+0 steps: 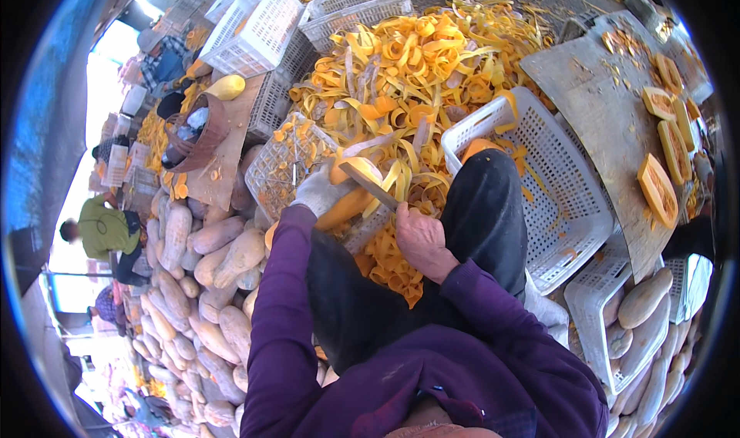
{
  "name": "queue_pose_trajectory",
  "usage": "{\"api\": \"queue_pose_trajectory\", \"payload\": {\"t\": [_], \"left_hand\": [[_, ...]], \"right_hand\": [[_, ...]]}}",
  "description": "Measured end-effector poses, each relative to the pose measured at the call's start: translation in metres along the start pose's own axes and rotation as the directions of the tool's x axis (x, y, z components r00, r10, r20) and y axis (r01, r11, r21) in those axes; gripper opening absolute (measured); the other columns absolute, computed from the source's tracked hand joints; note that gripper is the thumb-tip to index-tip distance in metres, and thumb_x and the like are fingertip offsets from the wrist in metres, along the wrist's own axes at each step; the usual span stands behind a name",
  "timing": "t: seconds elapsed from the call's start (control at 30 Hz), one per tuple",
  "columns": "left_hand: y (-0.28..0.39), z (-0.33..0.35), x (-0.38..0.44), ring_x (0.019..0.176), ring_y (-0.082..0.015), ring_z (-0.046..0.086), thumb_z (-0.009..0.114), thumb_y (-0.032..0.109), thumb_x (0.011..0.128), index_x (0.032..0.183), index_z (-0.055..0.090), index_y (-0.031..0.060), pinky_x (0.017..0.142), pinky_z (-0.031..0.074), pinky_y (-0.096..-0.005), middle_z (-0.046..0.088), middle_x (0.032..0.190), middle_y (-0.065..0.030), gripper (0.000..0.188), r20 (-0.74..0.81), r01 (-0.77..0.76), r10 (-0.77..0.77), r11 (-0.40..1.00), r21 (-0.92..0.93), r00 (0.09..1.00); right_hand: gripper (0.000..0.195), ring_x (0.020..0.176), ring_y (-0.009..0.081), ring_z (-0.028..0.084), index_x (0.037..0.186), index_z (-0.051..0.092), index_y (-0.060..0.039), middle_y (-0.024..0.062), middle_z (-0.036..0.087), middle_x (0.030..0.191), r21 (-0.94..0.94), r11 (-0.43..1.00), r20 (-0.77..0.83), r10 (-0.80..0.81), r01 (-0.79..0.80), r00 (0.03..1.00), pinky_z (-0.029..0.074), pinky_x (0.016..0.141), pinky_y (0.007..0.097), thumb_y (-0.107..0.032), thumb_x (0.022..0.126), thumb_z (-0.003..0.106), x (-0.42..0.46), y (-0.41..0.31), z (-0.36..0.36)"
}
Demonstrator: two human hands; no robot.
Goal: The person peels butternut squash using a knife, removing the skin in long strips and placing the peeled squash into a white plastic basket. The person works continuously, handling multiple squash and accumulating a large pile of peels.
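My left hand [321, 190], in a pale work glove, grips a peeled orange squash [346, 207] that lies slanting above an upturned plastic crate [267, 169]. Bare and closed, my right hand [421, 237] holds a knife [370, 187] by its handle. The flat blade reaches up and left across the upper part of the squash. Yellow peel strips hang beside the blade. Orange peel curls [393, 264] lie between my knees, and a large heap of peel [428, 62] rises beyond the squash.
A white crate [555, 207] stands right of my knee, beside a board [601, 91] bearing halved squashes [658, 189]. Unpeeled squashes [219, 270] are piled at left. Empty-looking crates [254, 28] and a basket [202, 137] stand upper left. Several people are farther left, one in a green shirt [107, 224].
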State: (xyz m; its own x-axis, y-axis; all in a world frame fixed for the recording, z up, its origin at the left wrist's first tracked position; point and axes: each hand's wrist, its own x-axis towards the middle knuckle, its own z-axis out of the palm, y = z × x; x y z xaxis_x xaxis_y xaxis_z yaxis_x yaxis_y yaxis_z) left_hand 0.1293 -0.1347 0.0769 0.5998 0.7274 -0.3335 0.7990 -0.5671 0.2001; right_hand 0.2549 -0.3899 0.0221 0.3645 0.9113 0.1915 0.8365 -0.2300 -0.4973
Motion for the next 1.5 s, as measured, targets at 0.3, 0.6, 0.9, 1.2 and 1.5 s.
{"api": "queue_pose_trajectory", "payload": {"t": [0.3,0.6,0.9,1.2,1.5], "left_hand": [[-0.008,0.028,0.025,0.131,-0.0431,0.062,0.063,0.039,0.098,0.156,0.051,0.0107,0.11,0.051,-0.0482,0.063,0.144,-0.0248,0.065,-0.149,-0.181,0.19,0.981,0.076,0.97],[0.038,0.001,0.027,0.134,-0.0406,0.06,0.062,0.044,0.1,0.149,0.055,0.0097,0.111,0.05,-0.0484,0.063,0.145,-0.0241,0.061,-0.019,-0.121,0.124,0.988,0.1,0.992],[-0.005,0.026,0.043,0.131,-0.0401,0.063,0.064,0.043,0.099,0.15,0.055,0.0083,0.109,0.051,-0.0475,0.064,0.144,-0.0218,0.062,-0.129,-0.263,0.267,0.964,0.045,0.955],[0.028,0.008,0.027,0.129,-0.0405,0.064,0.072,0.056,0.091,0.152,0.054,0.013,0.108,0.051,-0.049,0.065,0.143,-0.0202,0.077,0.001,-0.083,0.083,0.996,0.02,0.997],[0.011,0.017,0.018,0.122,-0.0434,0.067,0.079,0.056,0.085,0.141,0.062,0.0032,0.104,0.054,-0.0489,0.071,0.13,-0.0257,0.079,-0.16,-0.153,0.152,0.988,0.007,0.975]], "right_hand": [[0.051,0.065,0.0283,0.075,0.133,0.057,0.0155,0.019,0.07,0.08,-0.114,0.989,0.053,-0.093,0.098,0.994,0.057,0.055,0.0385,-0.007,0.087,0.067,-0.01,-0.01,0.002],[0.044,0.063,0.0307,0.073,0.129,0.057,0.0163,0.0186,0.069,0.076,-0.064,0.994,0.037,-0.082,0.084,0.996,0.057,0.054,0.0421,-0.006,0.091,0.062,-0.014,0.014,0.009],[0.031,0.061,0.0294,0.073,0.116,0.059,0.0122,0.0171,0.068,0.075,-0.035,0.994,0.126,-0.098,0.103,0.987,0.057,0.054,0.0411,-0.007,0.092,0.063,-0.012,0.008,0.007],[0.014,0.059,0.0275,0.073,0.095,0.058,0.0037,0.0131,0.066,0.066,-0.112,0.989,0.122,-0.08,0.094,0.989,0.057,0.052,0.0379,-0.006,0.088,0.066,0.013,0.004,0.004],[0.009,0.065,0.0315,0.075,0.086,0.064,-0.002,0.0131,0.067,0.066,0.042,0.988,0.031,-0.148,0.147,0.988,0.059,0.055,0.0429,-0.009,0.091,0.066,0.084,0.016,0.056]]}}
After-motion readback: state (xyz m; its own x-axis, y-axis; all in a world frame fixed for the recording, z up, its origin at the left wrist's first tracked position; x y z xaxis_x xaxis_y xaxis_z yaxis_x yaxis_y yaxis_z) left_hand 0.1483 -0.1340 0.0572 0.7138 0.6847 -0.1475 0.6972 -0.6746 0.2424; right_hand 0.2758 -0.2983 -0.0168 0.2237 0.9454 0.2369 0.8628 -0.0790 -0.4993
